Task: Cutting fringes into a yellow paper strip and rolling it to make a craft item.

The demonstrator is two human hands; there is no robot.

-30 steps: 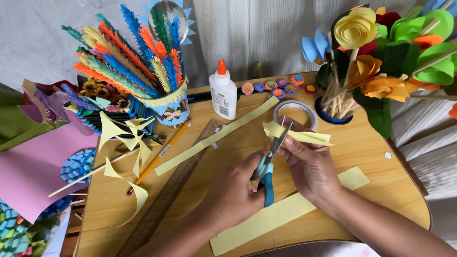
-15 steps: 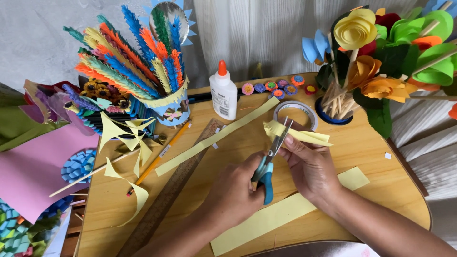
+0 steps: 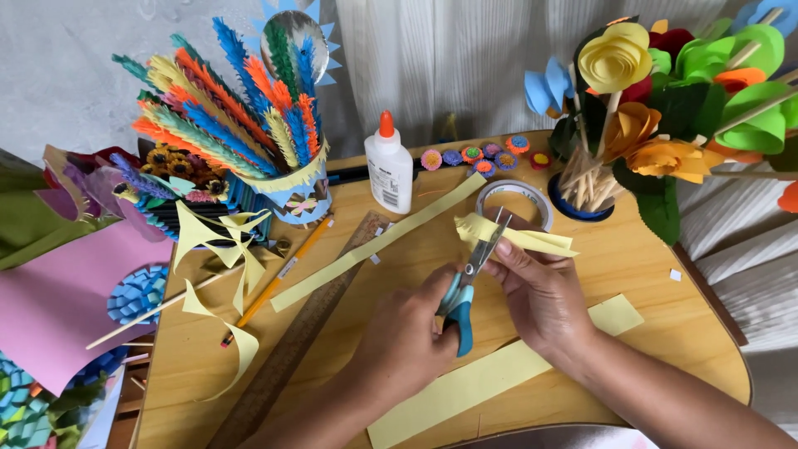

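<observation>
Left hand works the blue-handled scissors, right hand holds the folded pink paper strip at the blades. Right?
Not quite. The head view shows the paper strip is pale yellow, not pink; the pink sheet lies off to the side. The rest stands: the left hand works the blue-handled scissors, and the right hand holds the folded strip at the blades.

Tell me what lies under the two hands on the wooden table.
Under the left hand and right hand a long pale-yellow paper strip lies flat on the wooden table. Its middle stretch is covered by the wrists, so whether it is whole there cannot be seen.
</observation>
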